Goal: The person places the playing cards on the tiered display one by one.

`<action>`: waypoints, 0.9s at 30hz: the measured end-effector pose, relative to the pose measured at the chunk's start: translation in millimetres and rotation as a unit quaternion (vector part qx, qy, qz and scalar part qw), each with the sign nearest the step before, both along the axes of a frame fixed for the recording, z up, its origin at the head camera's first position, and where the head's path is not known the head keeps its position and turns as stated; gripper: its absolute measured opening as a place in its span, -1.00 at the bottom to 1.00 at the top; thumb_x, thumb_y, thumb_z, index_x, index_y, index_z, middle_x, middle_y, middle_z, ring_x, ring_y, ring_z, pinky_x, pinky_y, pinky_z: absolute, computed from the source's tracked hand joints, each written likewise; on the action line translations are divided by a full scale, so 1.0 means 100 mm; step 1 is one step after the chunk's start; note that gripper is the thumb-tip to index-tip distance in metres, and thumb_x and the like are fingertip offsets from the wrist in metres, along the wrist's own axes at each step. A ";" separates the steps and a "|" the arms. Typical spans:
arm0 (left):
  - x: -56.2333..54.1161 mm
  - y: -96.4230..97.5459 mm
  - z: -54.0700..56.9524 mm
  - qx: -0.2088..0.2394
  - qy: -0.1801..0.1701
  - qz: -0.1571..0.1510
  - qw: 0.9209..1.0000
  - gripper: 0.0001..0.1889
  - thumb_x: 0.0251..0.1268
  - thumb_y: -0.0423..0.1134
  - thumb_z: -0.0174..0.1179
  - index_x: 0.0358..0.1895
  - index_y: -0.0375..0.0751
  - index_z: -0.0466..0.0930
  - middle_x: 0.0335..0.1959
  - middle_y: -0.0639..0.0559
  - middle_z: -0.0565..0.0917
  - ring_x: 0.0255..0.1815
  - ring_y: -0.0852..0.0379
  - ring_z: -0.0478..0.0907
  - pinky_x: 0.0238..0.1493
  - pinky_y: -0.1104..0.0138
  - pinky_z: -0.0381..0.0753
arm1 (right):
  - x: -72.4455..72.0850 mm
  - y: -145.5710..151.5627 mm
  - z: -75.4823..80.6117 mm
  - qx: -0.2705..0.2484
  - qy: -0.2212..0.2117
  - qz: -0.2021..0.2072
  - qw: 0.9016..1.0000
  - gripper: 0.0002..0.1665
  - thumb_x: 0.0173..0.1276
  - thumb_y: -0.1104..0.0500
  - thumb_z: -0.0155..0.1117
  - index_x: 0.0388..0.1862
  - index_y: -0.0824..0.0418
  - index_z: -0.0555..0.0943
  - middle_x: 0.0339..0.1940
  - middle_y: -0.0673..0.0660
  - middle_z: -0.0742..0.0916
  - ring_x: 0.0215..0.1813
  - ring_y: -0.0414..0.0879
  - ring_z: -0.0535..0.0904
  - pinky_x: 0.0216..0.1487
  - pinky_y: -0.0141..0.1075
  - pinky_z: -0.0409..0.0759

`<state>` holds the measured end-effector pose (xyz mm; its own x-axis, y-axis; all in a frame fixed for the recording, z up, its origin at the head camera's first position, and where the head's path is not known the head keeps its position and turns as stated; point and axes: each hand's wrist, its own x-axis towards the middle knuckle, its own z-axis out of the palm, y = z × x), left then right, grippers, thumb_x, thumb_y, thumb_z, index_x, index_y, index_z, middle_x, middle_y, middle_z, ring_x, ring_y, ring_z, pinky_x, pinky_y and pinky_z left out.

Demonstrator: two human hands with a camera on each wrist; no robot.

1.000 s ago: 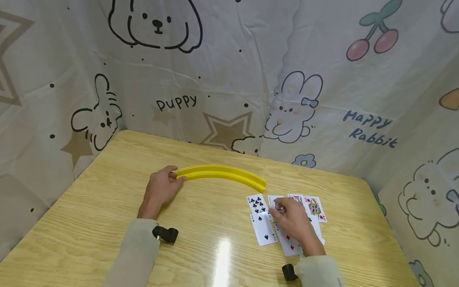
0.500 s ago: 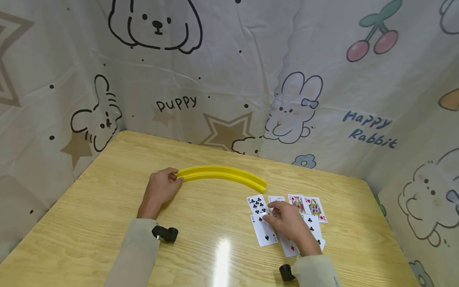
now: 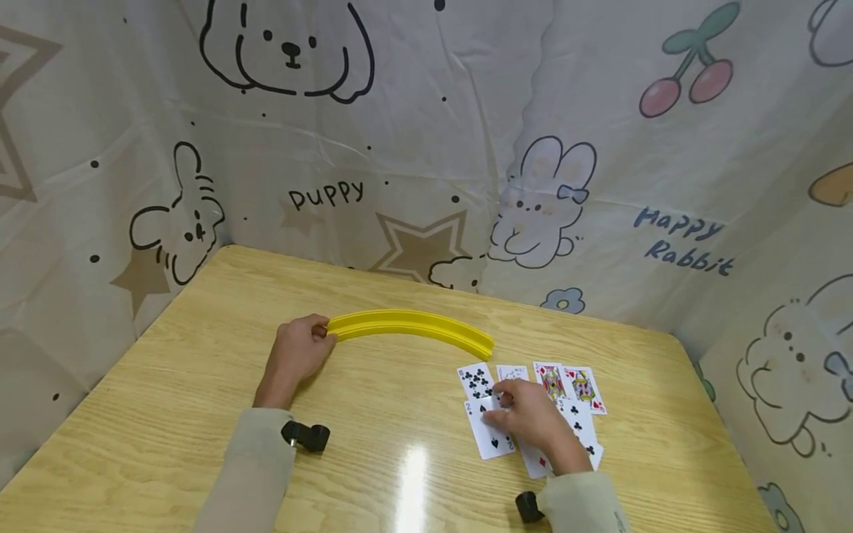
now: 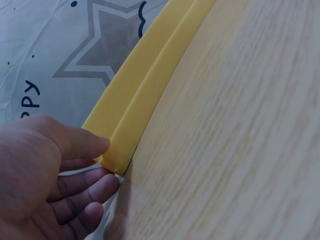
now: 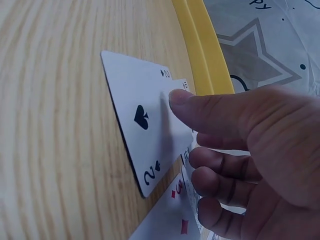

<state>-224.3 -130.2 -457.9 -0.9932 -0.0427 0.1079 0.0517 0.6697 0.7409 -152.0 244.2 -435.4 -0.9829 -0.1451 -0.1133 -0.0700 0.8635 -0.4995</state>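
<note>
In the head view, my left hand (image 3: 303, 355) pinches the left end of a long, curved yellow card holder (image 3: 413, 323) with a groove along it. The left wrist view shows the thumb on top of the holder's end and the fingers curled by its edge. My right hand (image 3: 533, 418) hovers over face-up playing cards, thumb and index finger apart. Its thumb overlaps the two of spades (image 5: 135, 120) in the right wrist view. That card lies over the lower part of a clubs card (image 3: 474, 379). A three of diamonds (image 5: 172, 210) is partly hidden under the hand.
Two face cards, a jack-like one (image 3: 550, 376) and another with a heart (image 3: 583, 386), lie right of the hand. A three of clubs (image 3: 578, 422) overlaps below them. A patterned cloth (image 3: 400, 148) stands behind the wooden table (image 3: 373, 414).
My right hand has moved left and slightly toward me, from over the middle cards to the two of spades. The left hand keeps its grip on the holder.
</note>
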 end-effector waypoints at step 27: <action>-0.02 -0.01 0.00 -0.011 -0.010 -0.005 1.000 -0.62 0.36 -0.30 0.25 0.17 -0.43 0.59 -0.14 -0.21 0.69 -0.15 -0.06 0.66 -0.09 0.11 0.64 | -0.03 -0.02 -0.02 0.006 -0.012 -0.012 1.000 -0.64 0.06 0.18 0.62 -0.20 0.21 0.65 -0.35 -0.01 0.62 -0.31 -0.14 0.50 -0.19 -0.18 0.54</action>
